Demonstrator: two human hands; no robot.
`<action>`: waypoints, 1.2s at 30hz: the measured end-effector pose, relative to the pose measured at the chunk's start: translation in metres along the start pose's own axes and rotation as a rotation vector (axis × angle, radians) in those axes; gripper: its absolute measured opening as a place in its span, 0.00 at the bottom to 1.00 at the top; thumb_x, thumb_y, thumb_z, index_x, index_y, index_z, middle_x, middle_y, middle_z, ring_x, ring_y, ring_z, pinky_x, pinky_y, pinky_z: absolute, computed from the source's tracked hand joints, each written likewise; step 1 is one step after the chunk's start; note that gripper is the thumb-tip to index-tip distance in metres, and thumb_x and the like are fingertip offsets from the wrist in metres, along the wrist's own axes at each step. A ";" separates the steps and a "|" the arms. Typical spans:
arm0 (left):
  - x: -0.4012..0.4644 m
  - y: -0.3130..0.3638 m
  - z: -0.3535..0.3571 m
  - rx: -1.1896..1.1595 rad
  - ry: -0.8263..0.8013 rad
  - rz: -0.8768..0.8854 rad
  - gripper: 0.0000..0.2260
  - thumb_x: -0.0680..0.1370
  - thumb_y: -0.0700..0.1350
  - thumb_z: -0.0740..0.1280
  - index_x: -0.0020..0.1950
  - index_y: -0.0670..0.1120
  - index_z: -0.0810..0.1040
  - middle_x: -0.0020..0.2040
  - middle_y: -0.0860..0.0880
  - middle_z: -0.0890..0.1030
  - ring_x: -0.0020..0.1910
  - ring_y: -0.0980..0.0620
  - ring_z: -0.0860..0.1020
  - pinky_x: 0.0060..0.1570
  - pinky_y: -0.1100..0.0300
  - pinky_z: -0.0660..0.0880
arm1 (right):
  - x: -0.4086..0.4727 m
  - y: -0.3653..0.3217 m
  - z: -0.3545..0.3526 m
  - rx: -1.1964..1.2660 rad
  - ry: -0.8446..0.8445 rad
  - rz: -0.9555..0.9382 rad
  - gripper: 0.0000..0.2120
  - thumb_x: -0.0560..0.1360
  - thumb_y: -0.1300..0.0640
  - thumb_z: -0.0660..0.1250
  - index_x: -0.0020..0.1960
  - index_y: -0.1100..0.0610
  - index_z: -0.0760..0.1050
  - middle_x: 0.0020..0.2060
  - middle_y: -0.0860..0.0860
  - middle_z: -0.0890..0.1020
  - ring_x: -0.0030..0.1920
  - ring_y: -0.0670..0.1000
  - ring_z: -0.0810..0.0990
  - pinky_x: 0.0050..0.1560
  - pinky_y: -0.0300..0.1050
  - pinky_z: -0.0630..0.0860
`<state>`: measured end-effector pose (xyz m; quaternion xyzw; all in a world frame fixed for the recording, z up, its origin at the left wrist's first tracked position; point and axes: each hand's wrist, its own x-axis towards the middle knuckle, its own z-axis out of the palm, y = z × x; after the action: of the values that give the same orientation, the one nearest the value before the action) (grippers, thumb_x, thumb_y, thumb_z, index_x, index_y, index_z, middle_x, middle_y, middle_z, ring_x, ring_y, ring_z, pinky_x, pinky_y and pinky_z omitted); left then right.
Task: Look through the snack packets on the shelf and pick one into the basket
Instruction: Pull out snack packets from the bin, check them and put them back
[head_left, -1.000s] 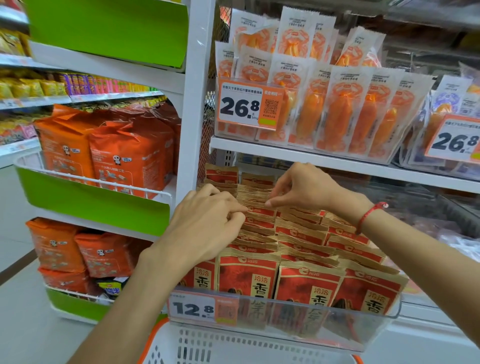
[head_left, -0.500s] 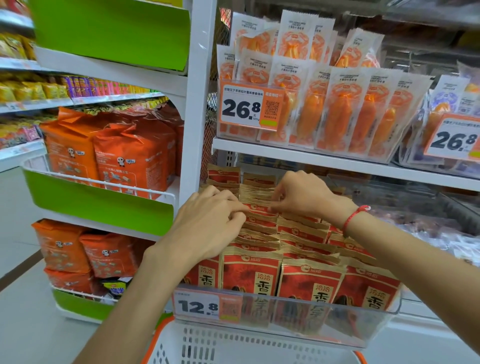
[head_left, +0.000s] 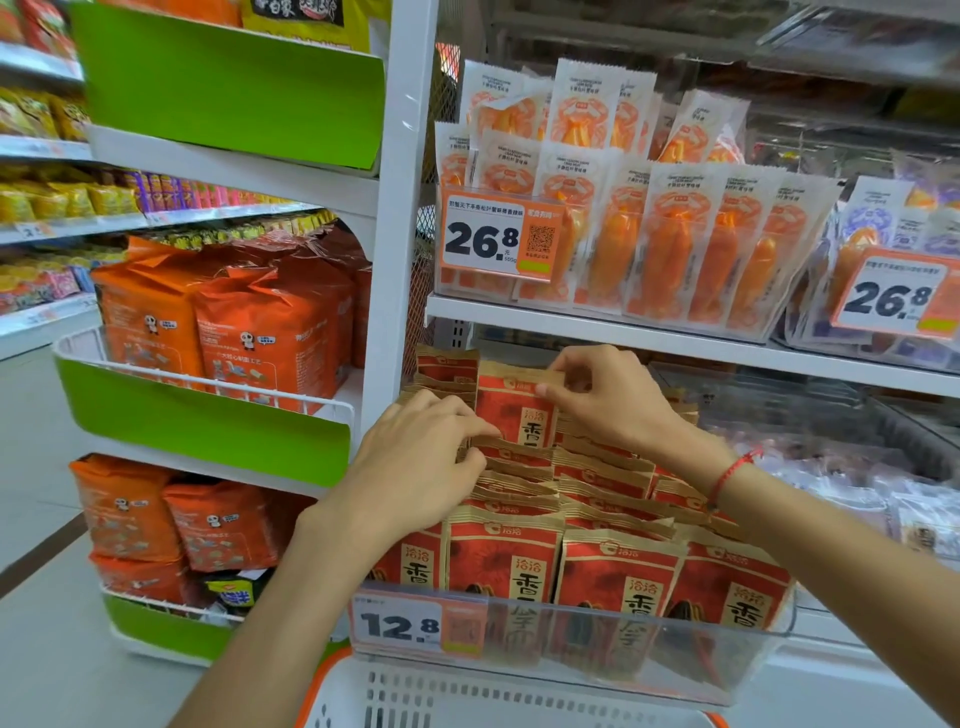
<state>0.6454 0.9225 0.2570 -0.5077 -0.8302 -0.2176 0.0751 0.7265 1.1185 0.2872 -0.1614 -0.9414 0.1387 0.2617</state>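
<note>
Red packet (head_left: 511, 410): half-raised from the shelf bin's rows
Right hand (head_left: 613, 400): fingers pinch its top edge
Left hand (head_left: 415, 467): fingers hold front packets down
Tip: lift straight up, then basket (head_left: 467, 696) below

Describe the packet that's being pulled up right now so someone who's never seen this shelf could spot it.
Find the clear bin with the 12.8 price tag, under the shelf of orange 26.8 packs. Near the back of its rows of red-and-kraft packets, the raised packet stands higher than the rest, its top edge pinched by the right hand, its red face exposed.
</note>
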 end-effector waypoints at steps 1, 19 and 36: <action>0.000 0.000 0.000 -0.003 0.001 0.001 0.17 0.82 0.49 0.56 0.70 0.60 0.71 0.66 0.60 0.72 0.66 0.58 0.63 0.67 0.56 0.59 | -0.001 -0.001 -0.001 0.061 0.043 -0.021 0.05 0.76 0.50 0.70 0.43 0.50 0.78 0.38 0.46 0.83 0.40 0.46 0.80 0.42 0.51 0.79; 0.005 0.002 -0.003 -0.318 0.430 -0.188 0.15 0.75 0.53 0.71 0.61 0.53 0.77 0.54 0.53 0.82 0.57 0.51 0.78 0.45 0.57 0.71 | -0.027 -0.049 -0.025 0.081 0.200 -0.464 0.07 0.80 0.48 0.59 0.55 0.49 0.69 0.42 0.48 0.83 0.40 0.54 0.82 0.37 0.55 0.78; -0.070 0.057 -0.060 -0.851 0.352 -0.103 0.12 0.76 0.47 0.70 0.60 0.53 0.77 0.51 0.61 0.81 0.47 0.67 0.80 0.43 0.74 0.75 | -0.111 -0.086 -0.061 0.724 0.209 -0.153 0.07 0.80 0.55 0.65 0.56 0.54 0.77 0.49 0.45 0.83 0.50 0.42 0.82 0.49 0.35 0.76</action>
<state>0.7223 0.8617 0.3029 -0.4070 -0.6657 -0.6254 -0.0113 0.8294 1.0098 0.3174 -0.0011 -0.8090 0.4250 0.4061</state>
